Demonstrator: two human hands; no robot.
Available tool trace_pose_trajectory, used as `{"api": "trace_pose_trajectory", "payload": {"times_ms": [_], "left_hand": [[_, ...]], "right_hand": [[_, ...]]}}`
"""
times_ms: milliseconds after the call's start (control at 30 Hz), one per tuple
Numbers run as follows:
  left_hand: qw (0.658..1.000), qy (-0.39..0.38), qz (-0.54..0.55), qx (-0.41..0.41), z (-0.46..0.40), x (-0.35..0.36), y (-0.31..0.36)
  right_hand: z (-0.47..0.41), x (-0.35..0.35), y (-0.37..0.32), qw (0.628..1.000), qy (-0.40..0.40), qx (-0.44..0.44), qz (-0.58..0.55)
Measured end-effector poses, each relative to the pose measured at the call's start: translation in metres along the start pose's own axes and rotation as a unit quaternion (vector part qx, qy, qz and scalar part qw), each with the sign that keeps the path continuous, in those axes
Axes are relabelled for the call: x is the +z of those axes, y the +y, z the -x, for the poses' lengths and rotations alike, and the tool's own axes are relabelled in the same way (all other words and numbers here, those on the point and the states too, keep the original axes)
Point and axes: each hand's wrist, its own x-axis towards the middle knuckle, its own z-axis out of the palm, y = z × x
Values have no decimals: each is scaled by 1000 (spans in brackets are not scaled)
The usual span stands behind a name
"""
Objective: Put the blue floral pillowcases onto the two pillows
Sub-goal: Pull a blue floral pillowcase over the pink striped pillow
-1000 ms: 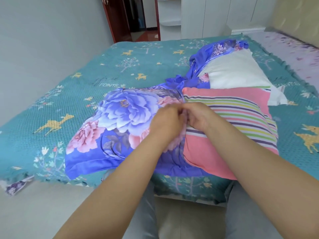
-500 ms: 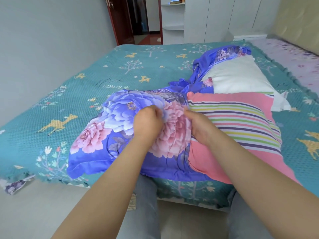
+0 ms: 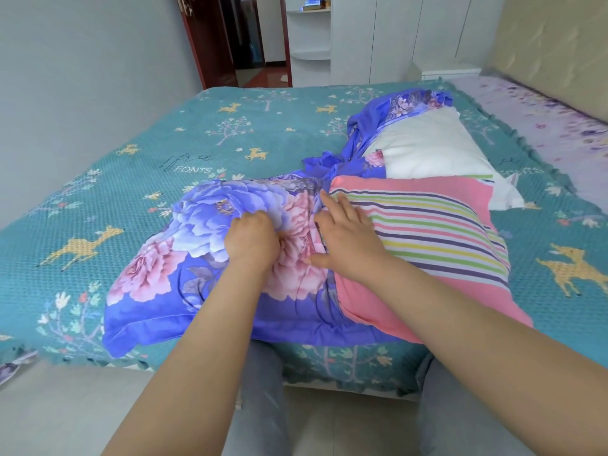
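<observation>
A pink striped pillow (image 3: 437, 232) lies at the bed's near edge, its left half inside a blue floral pillowcase (image 3: 171, 255). My left hand (image 3: 251, 240) bunches the pillowcase fabric in curled fingers on top of the covered half. My right hand (image 3: 345, 240) lies flat with spread fingers at the case's opening, pressing on the pillow and the fabric edge. Behind them a white pillow (image 3: 431, 149) rests on a second blue floral pillowcase (image 3: 371, 130), which is crumpled beside and under it.
Everything sits on a bed with a teal deer-patterned bedspread (image 3: 164, 143). A lilac sheet (image 3: 546, 120) and headboard are at the right. A grey wall runs along the left, a doorway and white wardrobe stand behind. My legs are at the bed edge.
My hands have parted: the left one moved left, gathering the pillowcase fabric, and the right one opened flat onto the pillow at the opening. More of the pink flower print shows now.
</observation>
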Motion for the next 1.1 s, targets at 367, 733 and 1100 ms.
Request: {"api": "trace_pose_trajectory", "payload": {"times_ms": [367,733,1100], "left_hand": [[994,53,55,72,-2,-25,13],[973,157,133,104,19,1,-38],[980,121,160,-11,17,2,-87]], "right_hand": [[-44,13,8,984,1,-180,-1],[-69,19,-17,949,112,-251,-155],[-71,17,-49,939,84,-312,-121]]}}
